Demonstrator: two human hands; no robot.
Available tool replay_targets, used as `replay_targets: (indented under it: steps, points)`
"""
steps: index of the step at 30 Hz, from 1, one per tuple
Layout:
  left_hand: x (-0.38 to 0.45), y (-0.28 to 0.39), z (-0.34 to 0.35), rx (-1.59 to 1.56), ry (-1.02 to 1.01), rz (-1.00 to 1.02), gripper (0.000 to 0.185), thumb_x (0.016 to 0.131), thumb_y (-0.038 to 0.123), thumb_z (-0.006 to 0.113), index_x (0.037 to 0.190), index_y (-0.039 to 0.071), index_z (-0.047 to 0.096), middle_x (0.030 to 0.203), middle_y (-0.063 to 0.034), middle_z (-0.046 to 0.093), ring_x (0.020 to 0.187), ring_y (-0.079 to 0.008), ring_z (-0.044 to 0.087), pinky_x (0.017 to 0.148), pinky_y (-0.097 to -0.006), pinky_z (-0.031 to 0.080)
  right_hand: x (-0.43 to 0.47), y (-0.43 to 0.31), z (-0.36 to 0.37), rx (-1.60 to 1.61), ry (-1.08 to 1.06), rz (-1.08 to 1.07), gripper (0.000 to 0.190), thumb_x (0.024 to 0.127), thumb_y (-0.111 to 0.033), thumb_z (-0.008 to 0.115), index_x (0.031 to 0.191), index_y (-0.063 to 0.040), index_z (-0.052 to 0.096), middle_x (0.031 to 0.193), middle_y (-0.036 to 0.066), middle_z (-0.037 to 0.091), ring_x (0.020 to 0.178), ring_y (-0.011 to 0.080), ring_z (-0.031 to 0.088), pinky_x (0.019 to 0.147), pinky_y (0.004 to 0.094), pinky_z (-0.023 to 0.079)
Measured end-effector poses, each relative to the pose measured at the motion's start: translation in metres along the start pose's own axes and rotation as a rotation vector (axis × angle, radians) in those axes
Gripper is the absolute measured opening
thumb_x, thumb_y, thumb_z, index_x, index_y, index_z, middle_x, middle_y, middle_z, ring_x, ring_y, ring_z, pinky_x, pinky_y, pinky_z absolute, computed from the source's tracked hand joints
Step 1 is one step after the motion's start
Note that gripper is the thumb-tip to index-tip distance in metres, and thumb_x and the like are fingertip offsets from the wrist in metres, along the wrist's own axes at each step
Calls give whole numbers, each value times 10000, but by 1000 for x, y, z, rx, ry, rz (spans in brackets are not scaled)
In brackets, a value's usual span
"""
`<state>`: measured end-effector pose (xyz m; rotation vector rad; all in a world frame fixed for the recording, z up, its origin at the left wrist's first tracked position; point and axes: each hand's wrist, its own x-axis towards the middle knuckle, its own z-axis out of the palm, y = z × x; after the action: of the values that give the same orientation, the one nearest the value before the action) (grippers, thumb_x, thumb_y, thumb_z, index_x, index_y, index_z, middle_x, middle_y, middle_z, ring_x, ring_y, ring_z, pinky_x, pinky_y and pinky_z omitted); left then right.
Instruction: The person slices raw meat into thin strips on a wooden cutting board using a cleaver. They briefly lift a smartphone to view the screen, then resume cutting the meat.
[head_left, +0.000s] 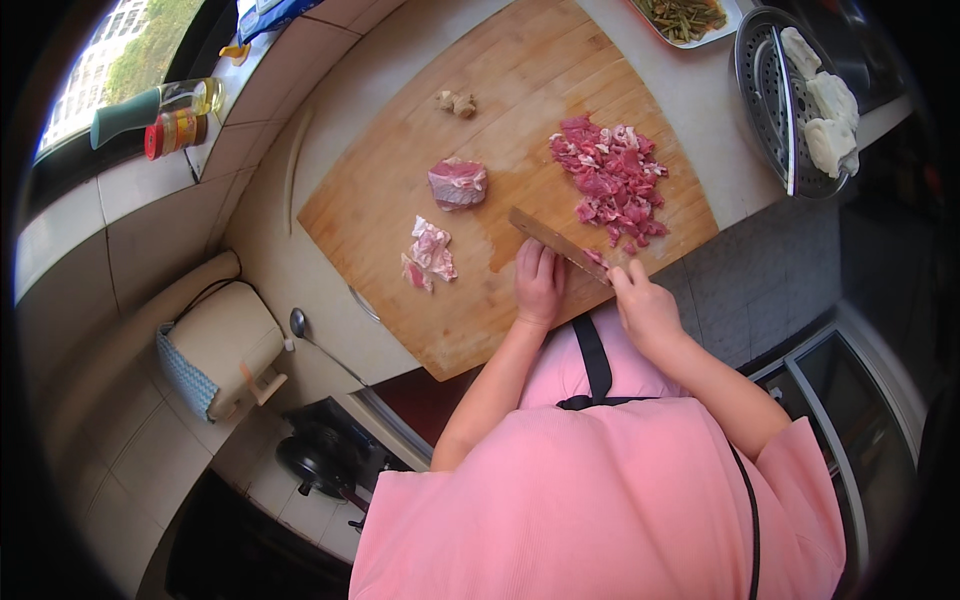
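Note:
A large wooden cutting board (405, 172) lies on the counter before me. My right hand (645, 304) is closed around the handle end of a cleaver (559, 244), whose blade reaches left across the board's near part. My left hand (540, 281) rests with bent fingers against the near side of the blade; whether something is under the fingertips is hidden. Small meat slices (596, 257) lie along the blade's far side. Beyond them is a pile of cut raw meat (611, 176). A raw meat chunk (457, 184), pale trimmings (431, 251) and a piece of ginger (456, 103) lie further left.
A metal steamer tray (799, 105) with white dough-like pieces (831, 120) stands at the right, near a dish of cut green vegetables (686, 19). A spoon (298, 322) and a cloth-trimmed toaster-like appliance (240, 349) are at the left. An oil bottle (191, 97) and a red-lidded jar (176, 133) stand on the sill.

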<state>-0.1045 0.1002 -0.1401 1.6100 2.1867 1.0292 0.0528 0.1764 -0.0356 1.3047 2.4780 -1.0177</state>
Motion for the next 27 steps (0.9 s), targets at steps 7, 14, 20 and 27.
replay_targets:
  steps: [7,14,20,27]
  points:
    - [13,6,-11,-132,31,-13,233,771,4,693,985,33,607,1052,-138,587,988,-336,565,866,-420,470,-6,21,-21,153,107,-5,208,871,-49,543,1075,-54,502,952,184,516,716,413,597,604,485,485]
    - [30,20,-10,-111,86,39,300,773,20,698,1041,46,566,1115,-133,563,1054,-334,544,912,-416,450,-4,19,-22,233,108,20,211,881,-60,550,1086,-46,499,984,189,535,758,424,599,634,499,482]
    - [23,14,-24,-2,-27,57,318,776,28,691,1057,51,546,1208,-152,518,1143,-344,496,983,-425,408,-9,25,-17,244,163,63,238,884,-65,548,1116,-49,498,989,192,537,762,428,599,646,502,486]
    - [66,0,-35,113,-364,318,291,738,6,658,1019,44,591,1122,-98,594,1090,-301,562,937,-395,467,-15,23,-22,273,151,53,243,885,-68,553,1120,-46,496,992,195,535,772,432,596,651,498,486]
